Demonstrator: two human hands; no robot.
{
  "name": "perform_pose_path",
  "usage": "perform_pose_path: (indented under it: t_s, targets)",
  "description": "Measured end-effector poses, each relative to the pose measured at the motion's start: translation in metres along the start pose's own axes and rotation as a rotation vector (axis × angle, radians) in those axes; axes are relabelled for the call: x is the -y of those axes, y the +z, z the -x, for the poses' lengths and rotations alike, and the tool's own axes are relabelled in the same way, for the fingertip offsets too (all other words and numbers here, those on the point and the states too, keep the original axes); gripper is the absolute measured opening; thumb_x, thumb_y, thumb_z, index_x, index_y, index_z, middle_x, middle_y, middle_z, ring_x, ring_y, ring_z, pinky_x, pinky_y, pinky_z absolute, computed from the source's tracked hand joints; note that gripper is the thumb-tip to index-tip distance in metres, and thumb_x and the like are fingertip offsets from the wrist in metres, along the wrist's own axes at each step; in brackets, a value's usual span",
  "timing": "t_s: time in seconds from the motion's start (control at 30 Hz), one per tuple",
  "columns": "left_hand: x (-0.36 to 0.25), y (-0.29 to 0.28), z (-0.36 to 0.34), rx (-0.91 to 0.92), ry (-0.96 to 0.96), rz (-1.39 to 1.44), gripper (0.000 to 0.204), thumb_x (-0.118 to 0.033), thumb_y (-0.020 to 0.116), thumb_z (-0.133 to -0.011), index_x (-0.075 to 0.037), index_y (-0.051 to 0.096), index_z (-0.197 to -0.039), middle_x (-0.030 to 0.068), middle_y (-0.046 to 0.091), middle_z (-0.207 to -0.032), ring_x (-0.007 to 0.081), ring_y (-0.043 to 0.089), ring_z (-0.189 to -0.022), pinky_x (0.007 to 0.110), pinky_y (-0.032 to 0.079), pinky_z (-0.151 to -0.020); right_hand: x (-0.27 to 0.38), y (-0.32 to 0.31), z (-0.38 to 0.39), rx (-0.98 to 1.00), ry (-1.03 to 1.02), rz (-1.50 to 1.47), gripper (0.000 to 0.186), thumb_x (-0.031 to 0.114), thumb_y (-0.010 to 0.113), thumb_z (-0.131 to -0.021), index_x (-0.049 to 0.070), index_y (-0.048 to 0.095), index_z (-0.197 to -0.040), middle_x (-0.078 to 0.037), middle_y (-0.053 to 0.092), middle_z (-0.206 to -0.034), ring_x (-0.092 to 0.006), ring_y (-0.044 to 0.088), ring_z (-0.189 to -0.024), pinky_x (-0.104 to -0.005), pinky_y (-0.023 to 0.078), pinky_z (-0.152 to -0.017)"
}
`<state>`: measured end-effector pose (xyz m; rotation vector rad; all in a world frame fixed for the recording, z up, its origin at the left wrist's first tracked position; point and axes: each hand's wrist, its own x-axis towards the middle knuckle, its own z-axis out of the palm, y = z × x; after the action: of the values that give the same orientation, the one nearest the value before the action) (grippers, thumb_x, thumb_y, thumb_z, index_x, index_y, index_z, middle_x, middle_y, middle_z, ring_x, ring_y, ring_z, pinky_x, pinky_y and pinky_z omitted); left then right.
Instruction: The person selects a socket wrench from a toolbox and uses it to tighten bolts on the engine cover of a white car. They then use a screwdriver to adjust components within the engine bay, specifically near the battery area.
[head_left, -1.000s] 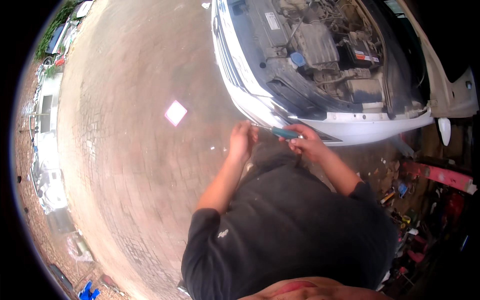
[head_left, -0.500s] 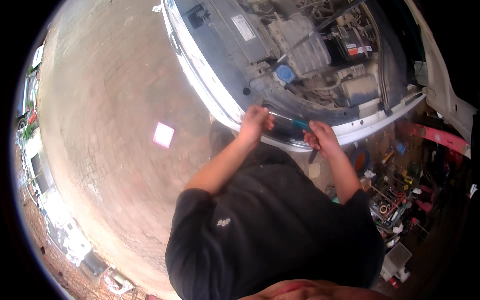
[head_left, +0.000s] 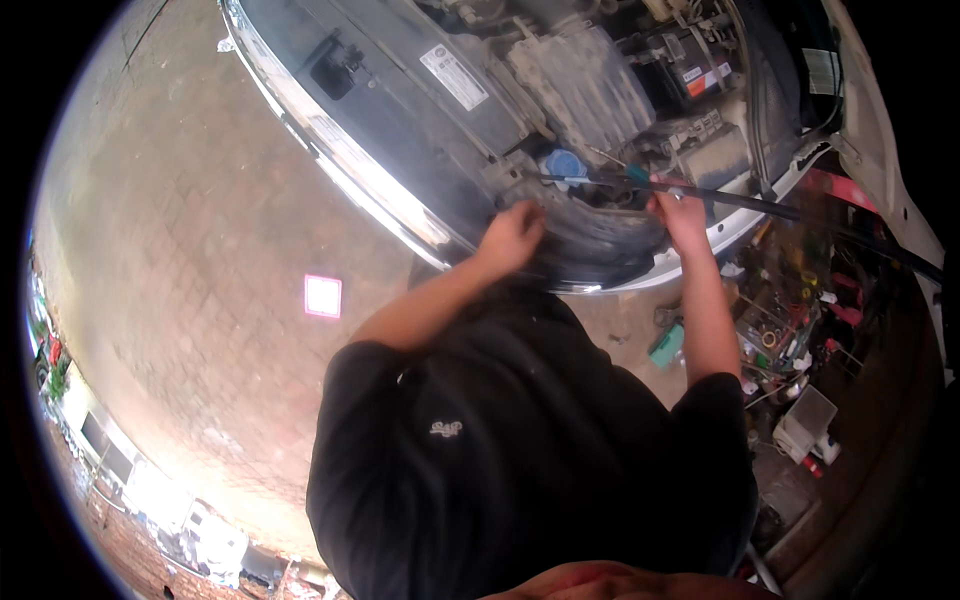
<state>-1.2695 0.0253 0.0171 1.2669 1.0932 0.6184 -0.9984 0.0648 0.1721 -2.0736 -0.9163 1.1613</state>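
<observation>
A vehicle's engine bay (head_left: 580,80) lies uncovered ahead of me. My right hand (head_left: 684,218) is closed round a screwdriver with a teal handle (head_left: 637,174); its thin metal shaft points up and left over the bay. A long dark rod (head_left: 745,202) crosses at the fingers of this hand, and I cannot tell if they touch it. At the front corner, my left hand (head_left: 514,238) rests with bent fingers on the dark trim near the headlight (head_left: 590,245). Its fingertips are partly hidden. Between and beyond both hands sits a blue reservoir cap (head_left: 564,164).
A battery (head_left: 692,75) stands deeper in the bay. The white bumper edge (head_left: 380,205) curves along the front. To the right, tools and parts (head_left: 775,330) lie scattered on the ground beside a teal box (head_left: 666,345). A pink-edged white square (head_left: 323,297) shows on the paving.
My hands have moved apart; the left has left the screwdriver's shaft. My right hand has risen further over the bay with the screwdriver. The dark rod now crosses beside it.
</observation>
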Motion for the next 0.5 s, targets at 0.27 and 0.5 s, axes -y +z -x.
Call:
perform_pose_path:
  t_s: [0.27, 0.5]
  targets:
    - [0.005, -0.103, 0.003, -0.089, 0.182, -0.3, 0.013, -0.011, 0.059, -0.091, -0.003, 0.061, -0.101, 0.0209, 0.065, -0.089, 0.041, 0.064, -0.082, 0.046, 0.051, -0.071, 0.018, 0.019, -0.023, -0.021, 0.063, 0.266, 0.034, 0.035, 0.074, -0.09, 0.002, 0.07, -0.093, 0.0, 0.063, -0.062, -0.0031, 0.044, -0.05, -0.0237, 0.033, -0.048]
    - [0.017, -0.12, -0.009, -0.001, 0.252, -0.338, 0.012, -0.011, 0.061, -0.09, -0.006, 0.061, -0.1, 0.0185, 0.065, -0.087, 0.04, 0.065, -0.078, 0.046, 0.052, -0.067, 0.039, 0.032, -0.022, -0.032, 0.171, 0.254, 0.033, 0.035, 0.073, -0.091, 0.003, 0.071, -0.095, 0.0, 0.063, -0.062, -0.0027, 0.043, -0.05, -0.023, 0.031, -0.048]
